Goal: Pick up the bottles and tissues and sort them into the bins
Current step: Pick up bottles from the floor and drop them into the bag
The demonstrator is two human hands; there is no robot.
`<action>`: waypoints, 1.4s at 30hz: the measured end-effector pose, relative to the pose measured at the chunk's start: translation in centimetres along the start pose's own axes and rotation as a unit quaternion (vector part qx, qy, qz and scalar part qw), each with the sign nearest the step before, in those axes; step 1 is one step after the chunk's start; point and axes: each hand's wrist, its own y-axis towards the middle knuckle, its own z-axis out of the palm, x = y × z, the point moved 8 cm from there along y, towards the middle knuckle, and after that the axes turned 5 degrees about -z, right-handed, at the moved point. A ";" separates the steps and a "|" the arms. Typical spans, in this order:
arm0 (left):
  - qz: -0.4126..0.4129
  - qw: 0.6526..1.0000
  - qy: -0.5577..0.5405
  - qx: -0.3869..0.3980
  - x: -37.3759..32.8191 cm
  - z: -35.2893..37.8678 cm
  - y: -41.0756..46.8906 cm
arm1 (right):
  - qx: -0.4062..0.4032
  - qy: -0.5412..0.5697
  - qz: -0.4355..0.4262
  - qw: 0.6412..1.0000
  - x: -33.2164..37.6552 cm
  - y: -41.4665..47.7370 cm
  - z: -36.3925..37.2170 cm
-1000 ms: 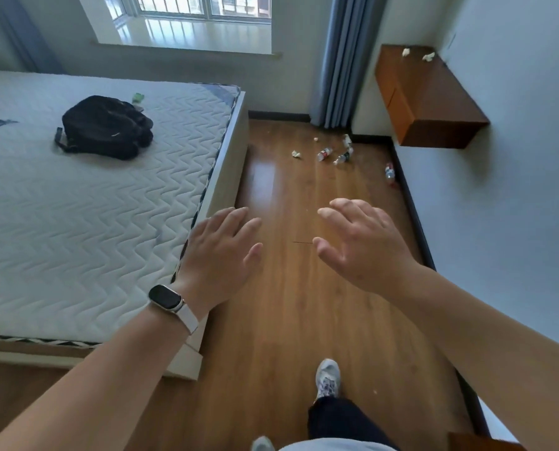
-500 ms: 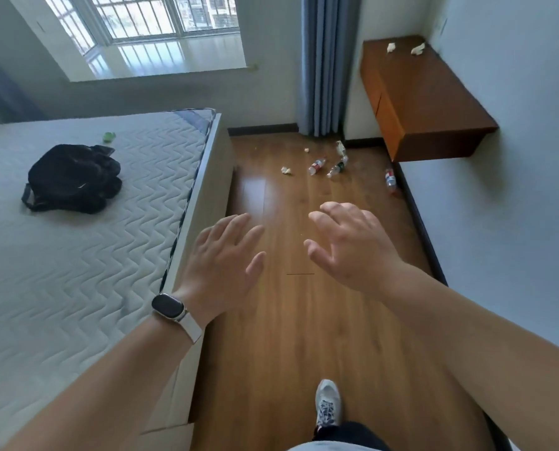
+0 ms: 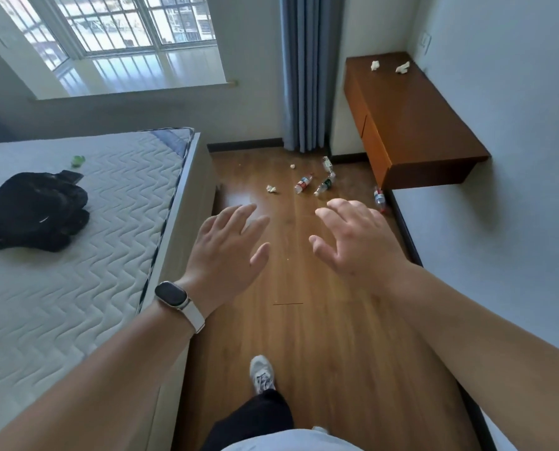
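A bed (image 3: 76,255) fills the left; beside it runs the wooden floor (image 3: 320,336). Past the bed's far corner, near a wall-mounted cabinet (image 3: 411,125), bottles (image 3: 303,183) and tissues (image 3: 271,189) lie scattered on the floor. The left hand (image 3: 226,252) and right hand (image 3: 356,242) hover over the floor, fingers spread, empty.

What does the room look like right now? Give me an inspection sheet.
Surface: wooden floor, bare up to the litter near the curtain.
Job's things: four bottles lying on the floor, red-label bottle, dark bottle, clear bottle, bottle by the wall; floor tissues; cabinet tissues. No bins in view.
Clutter: black backpack and green object on the mattress.
Grippers: left hand and right hand open, fingers spread, empty.
Cables: nothing seen.
Surroundings: window, wall cabinet.
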 end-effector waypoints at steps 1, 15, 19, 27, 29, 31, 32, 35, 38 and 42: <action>0.003 1.000 -0.001 0.004 0.5 0.7 1.0 | 0.000 -0.002 0.000 1.000 -0.4 1.0 0.3; 0.053 0.997 -0.049 -0.016 12.5 8.1 22.1 | 0.010 -0.067 0.054 0.996 -7.5 22.1 2.0; 0.048 0.997 -0.056 -0.027 16.6 9.2 27.6 | 0.006 -0.087 0.059 0.994 -8.5 28.2 2.3; 0.073 0.994 -0.076 -0.008 19.3 13.0 35.4 | 0.009 -0.089 0.085 0.992 -11.6 35.0 3.8; 0.075 0.994 -0.079 -0.001 19.3 14.3 37.3 | 0.015 -0.088 0.093 0.992 -13.2 36.3 4.2; 0.074 0.994 -0.080 0.012 19.3 15.7 39.2 | 0.016 -0.087 0.099 0.991 -14.9 37.6 4.9; 0.076 0.994 -0.080 0.018 19.3 16.4 40.2 | 0.017 -0.084 0.102 0.991 -15.8 38.2 5.2; 0.088 0.993 -0.071 0.032 19.2 18.5 43.6 | 0.025 -0.070 0.111 0.991 -19.0 40.7 6.9; 0.076 0.994 -0.071 0.028 19.8 20.0 48.1 | 0.028 -0.054 0.116 0.991 -22.4 44.5 8.6; 0.055 0.996 -0.061 0.046 20.7 21.9 54.8 | 0.042 -0.029 0.108 0.993 -26.6 51.0 10.2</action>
